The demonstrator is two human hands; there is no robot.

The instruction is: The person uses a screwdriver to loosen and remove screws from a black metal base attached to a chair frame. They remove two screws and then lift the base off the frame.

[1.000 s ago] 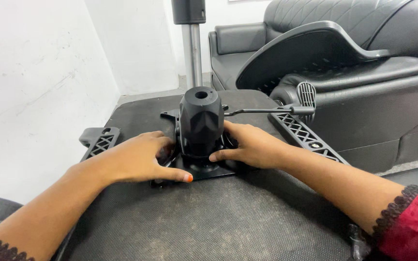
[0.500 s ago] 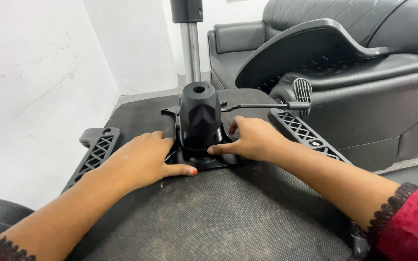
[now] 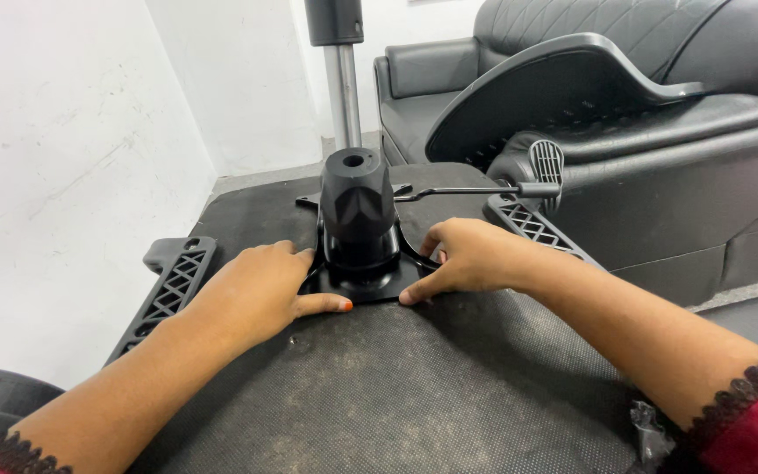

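Observation:
A black chair tilt mechanism (image 3: pixel 359 219) with a tall hub and a flat base plate stands on the dark underside of an upturned chair seat (image 3: pixel 414 386). My left hand (image 3: pixel 256 290) lies flat on the left side of the plate, its thumb along the front edge. On the plate's right front corner rests my right hand (image 3: pixel 467 257), fingers spread, thumb tip at the edge. A thin lever with a ribbed paddle (image 3: pixel 544 167) runs from the hub to the right.
Black lattice armrest brackets stick out at the left (image 3: pixel 168 285) and right (image 3: pixel 532 226) of the seat. A black leather sofa (image 3: pixel 660 132) carries a curved chair back behind. A metal post (image 3: pixel 342 75) stands by the white wall (image 3: pixel 54 149).
Both hands slid from the hub's sides down toward the front corners of the base plate. The mechanism has shifted slightly away from me on the seat.

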